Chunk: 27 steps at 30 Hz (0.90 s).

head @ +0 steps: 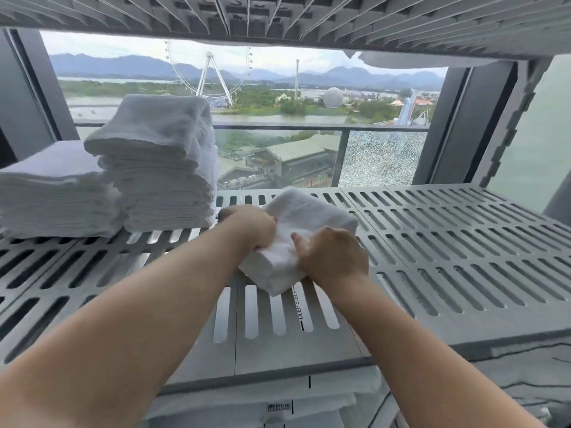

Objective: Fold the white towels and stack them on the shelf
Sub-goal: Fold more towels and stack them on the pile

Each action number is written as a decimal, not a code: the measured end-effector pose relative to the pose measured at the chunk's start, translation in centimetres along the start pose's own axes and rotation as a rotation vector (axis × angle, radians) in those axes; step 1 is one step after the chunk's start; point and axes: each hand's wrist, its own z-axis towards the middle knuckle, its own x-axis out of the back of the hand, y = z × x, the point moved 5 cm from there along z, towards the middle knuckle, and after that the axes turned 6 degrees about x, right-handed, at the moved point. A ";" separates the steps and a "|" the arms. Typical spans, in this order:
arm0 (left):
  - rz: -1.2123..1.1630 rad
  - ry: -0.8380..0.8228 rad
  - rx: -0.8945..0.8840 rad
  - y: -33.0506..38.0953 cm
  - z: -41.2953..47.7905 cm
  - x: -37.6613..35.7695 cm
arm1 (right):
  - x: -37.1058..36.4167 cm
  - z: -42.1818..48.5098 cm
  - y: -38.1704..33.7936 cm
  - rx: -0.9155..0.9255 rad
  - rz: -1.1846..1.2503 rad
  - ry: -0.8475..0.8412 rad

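A folded white towel (296,223) lies on the grey slotted shelf (448,248), near its middle. My left hand (250,227) grips the towel's left side and my right hand (333,257) grips its near right corner. A tall stack of folded white towels (160,168) stands on the shelf at the left, a short way from the held towel. A lower stack (52,199) sits beside it, further left.
Another slotted shelf (278,17) hangs close overhead, with white cloth (411,60) drooping from it at the right. White fabric (253,403) lies on the level below. A window and grey upright frame posts (506,125) stand behind the shelf.
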 end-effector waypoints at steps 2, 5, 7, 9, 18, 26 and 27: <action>-0.057 -0.008 0.020 -0.6 -0.6 -0.1 | 0.3 0.4 1.0 -0.087 -0.009 -0.091; -0.216 -0.079 0.004 -1.8 -1.3 -0.6 | -0.1 0.7 1.4 -0.167 0.052 -0.224; -0.324 -0.073 -0.059 -2.5 -2.6 -0.3 | -0.9 0.6 0.9 -0.229 0.173 -0.338; -0.418 -0.035 -0.140 -3.3 -4.2 0.1 | -1.5 0.2 0.1 -0.237 0.265 -0.386; -0.931 0.256 -0.267 -8.2 -10.3 4.2 | 3.8 -1.8 -5.4 -0.003 0.624 0.220; -1.349 0.418 -0.160 -20.1 -13.5 7.4 | 7.3 -0.6 -16.2 0.155 0.782 0.413; -1.369 0.418 -0.131 -22.2 -13.4 7.1 | 7.0 -0.3 -18.2 0.177 0.787 0.404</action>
